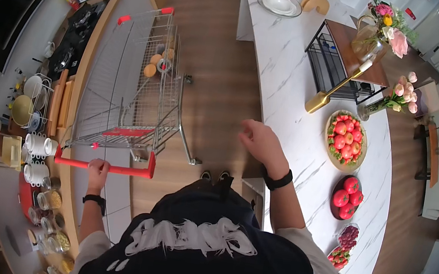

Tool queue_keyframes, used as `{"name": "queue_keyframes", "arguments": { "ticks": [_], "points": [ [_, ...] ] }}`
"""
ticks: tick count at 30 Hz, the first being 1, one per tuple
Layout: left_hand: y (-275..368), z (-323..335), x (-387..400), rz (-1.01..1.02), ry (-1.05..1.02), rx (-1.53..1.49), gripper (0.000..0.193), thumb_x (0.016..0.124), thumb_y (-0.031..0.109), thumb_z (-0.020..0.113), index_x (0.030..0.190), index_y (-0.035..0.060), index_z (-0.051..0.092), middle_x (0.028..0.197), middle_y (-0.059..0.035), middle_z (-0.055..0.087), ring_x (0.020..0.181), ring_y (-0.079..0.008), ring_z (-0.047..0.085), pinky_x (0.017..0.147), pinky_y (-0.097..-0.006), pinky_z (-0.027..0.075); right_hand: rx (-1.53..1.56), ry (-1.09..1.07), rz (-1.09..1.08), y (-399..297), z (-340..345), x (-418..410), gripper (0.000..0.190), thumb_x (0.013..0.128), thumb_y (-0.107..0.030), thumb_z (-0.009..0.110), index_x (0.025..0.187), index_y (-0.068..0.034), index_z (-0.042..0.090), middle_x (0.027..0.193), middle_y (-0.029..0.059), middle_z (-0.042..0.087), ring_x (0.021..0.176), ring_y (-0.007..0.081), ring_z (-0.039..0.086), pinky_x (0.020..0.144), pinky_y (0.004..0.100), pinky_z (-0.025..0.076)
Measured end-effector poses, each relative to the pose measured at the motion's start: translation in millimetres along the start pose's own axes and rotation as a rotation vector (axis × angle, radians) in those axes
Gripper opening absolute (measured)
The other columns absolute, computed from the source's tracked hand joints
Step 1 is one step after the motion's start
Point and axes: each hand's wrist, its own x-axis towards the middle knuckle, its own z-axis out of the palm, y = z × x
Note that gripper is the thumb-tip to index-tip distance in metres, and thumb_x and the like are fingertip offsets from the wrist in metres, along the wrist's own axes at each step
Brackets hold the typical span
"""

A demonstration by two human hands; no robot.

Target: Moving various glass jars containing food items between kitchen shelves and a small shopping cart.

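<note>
My left hand (97, 172) is wrapped around the red handle (128, 171) of a wire shopping cart (133, 84). Several jars with round wooden lids (150, 70) are in the cart towards its right side. Held over the floor beside the left edge of a white marble-patterned island (282, 95), my right hand (264, 142) appears to hold nothing. Its fingers are loosely curled, with the thumb a little apart. Farther right on the island are a plate of red apples with strawberries around them (346, 140) and a dark plate of tomatoes (347, 198).
Grapes (348, 237) and strawberries (339, 258) stand along the island. Beyond the apples are a gold bottle-shaped object (320, 101), a wood-topped rack (353, 55) and flower vases. On the left, a wooden counter bears a gas stove (74, 34), a dish rack (38, 95), white cups (35, 172) and glass jars (50, 199).
</note>
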Motion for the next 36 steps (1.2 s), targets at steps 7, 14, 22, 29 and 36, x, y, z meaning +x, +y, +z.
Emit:
{"name": "queue_keyframes", "arguments": {
  "ticks": [7,14,22,29,36],
  "points": [
    [149,-57,105,-0.004,0.286,-0.087,0.007,0.090,0.000,0.060,0.090,-0.0036,0.065,0.090,-0.0197,0.067,0.087,-0.0384,0.066,0.081,-0.0426,0.051,-0.016,-0.021,0.047,42,-59,74,0.030,0.090,-0.024,0.070,0.112,-0.002,0.067,0.093,0.0173,0.073,0.092,0.0379,0.069,0.080,0.0459,0.055],
    [177,-73,263,-0.036,0.296,-0.134,0.017,0.094,0.007,0.062,0.107,-0.0029,0.068,0.090,-0.0191,0.069,0.084,-0.0362,0.067,0.077,-0.0409,0.052,-0.112,-0.092,-0.153,14,-45,266,0.032,0.088,-0.025,0.071,0.110,-0.001,0.067,0.092,0.0181,0.072,0.091,0.0390,0.069,0.079,0.0467,0.055],
    [49,-47,425,-0.301,0.281,-0.102,0.026,0.094,0.013,0.065,0.115,-0.0009,0.068,0.095,-0.0185,0.072,0.088,-0.0344,0.070,0.078,-0.0422,0.053,-0.272,-0.246,-0.418,-113,9,554,0.032,0.090,-0.025,0.071,0.110,-0.001,0.067,0.092,0.0187,0.072,0.087,0.0399,0.069,0.077,0.0442,0.055],
    [-40,5,491,-0.546,0.356,-0.199,0.029,0.093,0.019,0.068,0.114,-0.0011,0.069,0.105,-0.0216,0.073,0.099,-0.0359,0.071,0.086,-0.0413,0.055,-0.269,-0.379,-0.627,-158,121,729,0.040,0.088,-0.025,0.073,0.121,-0.002,0.067,0.110,0.0191,0.071,0.094,0.0311,0.070,0.084,0.0404,0.057],
    [-42,21,513,-0.779,0.497,-0.223,0.025,0.096,0.013,0.065,0.115,-0.0019,0.070,0.105,-0.0188,0.073,0.098,-0.0274,0.073,0.085,-0.0362,0.055,-0.413,-0.558,-0.813,-180,243,939,0.051,0.087,-0.031,0.072,0.128,-0.003,0.063,0.114,0.0220,0.071,0.107,0.0383,0.067,0.092,0.0460,0.054]
  ]
}}
